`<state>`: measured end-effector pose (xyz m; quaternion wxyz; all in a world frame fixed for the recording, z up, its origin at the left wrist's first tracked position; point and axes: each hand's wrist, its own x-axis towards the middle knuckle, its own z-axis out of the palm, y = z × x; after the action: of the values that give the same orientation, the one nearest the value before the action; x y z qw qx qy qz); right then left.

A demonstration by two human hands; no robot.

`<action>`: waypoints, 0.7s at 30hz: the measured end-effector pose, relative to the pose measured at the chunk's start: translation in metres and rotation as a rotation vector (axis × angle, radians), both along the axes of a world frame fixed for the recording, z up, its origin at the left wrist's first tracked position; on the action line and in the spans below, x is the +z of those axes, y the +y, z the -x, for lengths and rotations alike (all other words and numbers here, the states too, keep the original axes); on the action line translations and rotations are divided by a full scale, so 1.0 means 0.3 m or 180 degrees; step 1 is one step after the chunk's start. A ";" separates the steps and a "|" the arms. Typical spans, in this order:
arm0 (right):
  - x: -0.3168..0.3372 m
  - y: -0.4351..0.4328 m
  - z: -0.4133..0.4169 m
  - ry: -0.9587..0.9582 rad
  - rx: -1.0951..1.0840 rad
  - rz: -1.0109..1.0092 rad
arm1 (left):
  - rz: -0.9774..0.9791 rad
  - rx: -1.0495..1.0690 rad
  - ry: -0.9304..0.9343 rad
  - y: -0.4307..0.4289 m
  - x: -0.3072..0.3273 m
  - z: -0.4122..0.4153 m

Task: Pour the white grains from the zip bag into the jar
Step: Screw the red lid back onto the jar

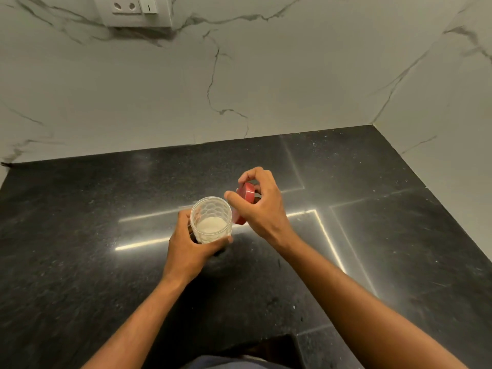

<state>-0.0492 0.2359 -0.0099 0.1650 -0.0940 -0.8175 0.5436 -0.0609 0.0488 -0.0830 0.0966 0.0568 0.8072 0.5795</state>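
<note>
A clear plastic jar (211, 214) with a honeycomb pattern stands upright and open on the black counter, with white grains (211, 225) in its bottom. My left hand (190, 247) wraps around the jar's lower part. My right hand (259, 201) holds a red round lid (244, 197) tilted on edge, just right of the jar's rim. No zip bag is in view.
The black speckled counter (106, 262) runs to a marble wall at the back and a corner wall (439, 129) on the right. A wall socket and switch (133, 9) sit high on the back wall. The counter's front edge has a dark gap near my body.
</note>
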 end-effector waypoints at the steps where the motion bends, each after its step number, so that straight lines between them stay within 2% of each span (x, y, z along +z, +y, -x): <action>1: 0.007 -0.010 -0.005 0.0048 -0.0009 0.0029 | -0.0009 -0.0001 0.0006 -0.001 -0.001 0.000; 9: 0.072 -0.056 0.021 0.0588 -0.0101 0.0315 | -0.0040 -0.0071 0.0022 -0.006 0.002 0.003; 21: -0.105 -0.074 -0.026 0.0656 0.0528 -0.0935 | 0.0255 -0.0082 0.0154 -0.014 0.009 0.010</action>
<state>-0.0413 0.2137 -0.0416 0.2145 0.0549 -0.8718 0.4370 -0.0639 0.0447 -0.0804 0.0866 0.0773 0.8311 0.5439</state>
